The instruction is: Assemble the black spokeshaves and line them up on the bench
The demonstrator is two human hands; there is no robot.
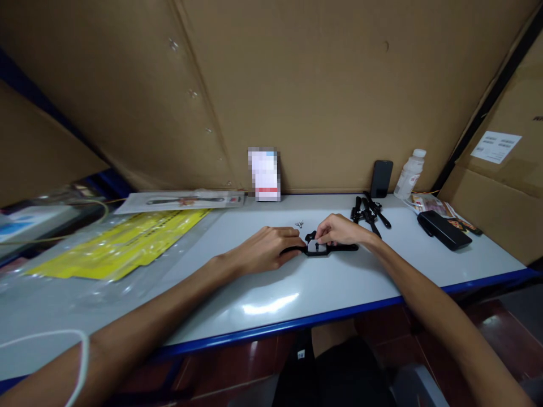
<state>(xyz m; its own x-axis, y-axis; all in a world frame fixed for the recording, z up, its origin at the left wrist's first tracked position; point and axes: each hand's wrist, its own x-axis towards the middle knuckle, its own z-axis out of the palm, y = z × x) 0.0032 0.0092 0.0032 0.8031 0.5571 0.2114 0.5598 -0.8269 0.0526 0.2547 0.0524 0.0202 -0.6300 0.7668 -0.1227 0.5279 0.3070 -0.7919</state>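
Note:
A black spokeshave lies on the table, its two handles pointing left and right. My left hand is closed around its left handle. With fingers pinched, my right hand is over the middle of the tool, on the grey metal blade. The fingers partly cover the blade, and any smaller part between them is hidden. A dark piece shows just behind the blade. Small silvery screws lie beyond my left fingertips.
Several black spokeshaves lie at the back right. Beyond them are a leaning phone, a bottle and a black case. A pixelated upright panel leans on the cardboard wall. Plastic bags with yellow sheets cover the left.

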